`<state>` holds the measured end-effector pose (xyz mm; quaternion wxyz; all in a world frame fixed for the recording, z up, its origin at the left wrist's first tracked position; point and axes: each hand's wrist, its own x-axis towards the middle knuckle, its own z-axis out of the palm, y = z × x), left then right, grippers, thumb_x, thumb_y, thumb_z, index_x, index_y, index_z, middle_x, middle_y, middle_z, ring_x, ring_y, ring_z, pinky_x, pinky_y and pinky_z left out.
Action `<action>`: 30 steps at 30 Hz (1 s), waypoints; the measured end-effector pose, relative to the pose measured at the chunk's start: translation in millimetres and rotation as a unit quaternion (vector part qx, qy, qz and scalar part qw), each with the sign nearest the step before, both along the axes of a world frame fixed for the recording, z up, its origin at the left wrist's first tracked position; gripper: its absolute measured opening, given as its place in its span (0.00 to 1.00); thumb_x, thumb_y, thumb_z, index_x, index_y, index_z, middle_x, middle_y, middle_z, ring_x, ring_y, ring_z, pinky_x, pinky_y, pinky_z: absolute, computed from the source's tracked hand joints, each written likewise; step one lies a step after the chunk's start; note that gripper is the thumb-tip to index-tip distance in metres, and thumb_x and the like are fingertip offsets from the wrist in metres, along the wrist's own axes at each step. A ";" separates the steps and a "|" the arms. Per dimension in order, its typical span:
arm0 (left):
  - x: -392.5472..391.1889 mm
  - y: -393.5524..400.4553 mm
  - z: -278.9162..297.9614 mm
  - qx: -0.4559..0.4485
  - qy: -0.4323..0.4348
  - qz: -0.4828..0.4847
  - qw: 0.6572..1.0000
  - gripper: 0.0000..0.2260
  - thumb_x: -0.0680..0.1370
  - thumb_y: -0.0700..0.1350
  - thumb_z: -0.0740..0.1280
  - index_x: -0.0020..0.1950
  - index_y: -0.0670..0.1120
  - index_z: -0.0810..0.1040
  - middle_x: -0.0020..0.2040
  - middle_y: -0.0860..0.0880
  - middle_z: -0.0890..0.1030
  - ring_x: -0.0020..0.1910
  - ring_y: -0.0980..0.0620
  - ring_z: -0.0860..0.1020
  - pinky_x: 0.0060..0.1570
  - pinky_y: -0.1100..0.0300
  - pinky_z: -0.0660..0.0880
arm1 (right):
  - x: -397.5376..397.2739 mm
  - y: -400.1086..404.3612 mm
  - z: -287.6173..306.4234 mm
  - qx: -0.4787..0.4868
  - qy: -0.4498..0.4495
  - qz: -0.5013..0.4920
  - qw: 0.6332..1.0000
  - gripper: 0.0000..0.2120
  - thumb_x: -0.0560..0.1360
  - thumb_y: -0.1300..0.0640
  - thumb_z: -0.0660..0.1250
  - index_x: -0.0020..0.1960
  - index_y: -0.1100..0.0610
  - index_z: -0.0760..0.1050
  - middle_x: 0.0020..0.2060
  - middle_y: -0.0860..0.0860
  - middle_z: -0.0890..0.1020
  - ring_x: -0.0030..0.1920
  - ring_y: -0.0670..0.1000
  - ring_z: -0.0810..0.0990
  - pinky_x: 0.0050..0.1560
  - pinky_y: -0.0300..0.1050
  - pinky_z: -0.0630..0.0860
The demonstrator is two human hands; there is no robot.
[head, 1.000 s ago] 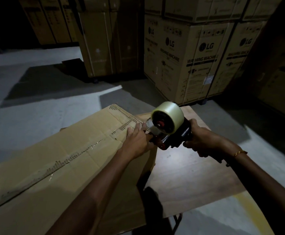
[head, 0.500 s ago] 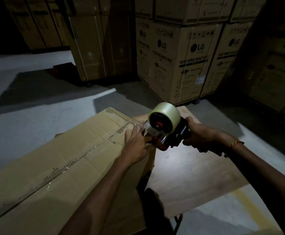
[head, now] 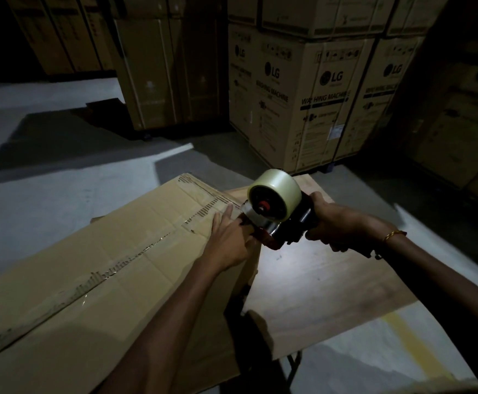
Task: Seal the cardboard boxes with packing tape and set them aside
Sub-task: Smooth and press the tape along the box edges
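- At the far end of the cardboard box (head: 95, 280), the tape dispenser (head: 277, 220) sits with its front edge against the box's corner, where the top seam runs out.
- Her right hand (head: 337, 226) has its grip clamped round the dispenser's handle; the roll of clear tape (head: 274, 199) stands above the box edge.
- Her left hand (head: 229, 240) lies with fingers fairly straight on the box top just beside the dispenser, apparently pressing down the loose end of tape; the grip is apart, holding nothing.
- Along the box's seam (head: 135, 254) a shiny strip already shows, broken and ragged in places; whether that is fresh tape or an old layer I cannot tell.
- My judgement: this run is only at its start, so the full length of the seam toward the near end is left to do.
- Beyond the box, a bare stretch of the tabletop (head: 331, 285) shows no sealed boxes set aside; stacked cartons (head: 317, 103) stand well behind.
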<state>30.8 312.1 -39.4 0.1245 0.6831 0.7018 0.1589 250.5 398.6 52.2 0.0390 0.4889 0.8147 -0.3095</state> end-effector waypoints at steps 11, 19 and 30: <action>-6.4 21.0 59.8 -0.015 -0.441 0.121 0.889 0.27 0.83 0.65 0.55 0.69 0.47 0.77 0.62 0.44 0.79 0.58 0.44 0.78 0.51 0.51 0.76 | -0.9 -3.9 -11.9 0.009 0.019 -0.026 0.999 0.23 0.79 0.61 0.69 0.64 0.56 0.57 0.39 0.60 0.78 0.29 0.55 0.77 0.27 0.47 0.76; 8.8 58.3 95.2 -0.151 -0.362 0.067 0.917 0.34 0.73 0.67 0.71 0.71 0.50 0.67 0.59 0.47 0.76 0.53 0.48 0.79 0.43 0.53 0.79 | 0.7 -2.7 -18.8 0.010 0.015 -0.040 0.999 0.19 0.80 0.59 0.67 0.61 0.55 0.57 0.39 0.61 0.79 0.27 0.53 0.76 0.25 0.45 0.74; 16.0 69.8 99.8 -0.126 -0.351 0.063 0.926 0.24 0.76 0.62 0.71 0.67 0.52 0.71 0.50 0.53 0.74 0.48 0.50 0.77 0.54 0.46 0.81 | 0.8 7.4 -10.8 -0.092 0.037 -0.051 0.994 0.21 0.81 0.63 0.66 0.65 0.58 0.56 0.40 0.63 0.72 0.28 0.53 0.70 0.29 0.49 0.70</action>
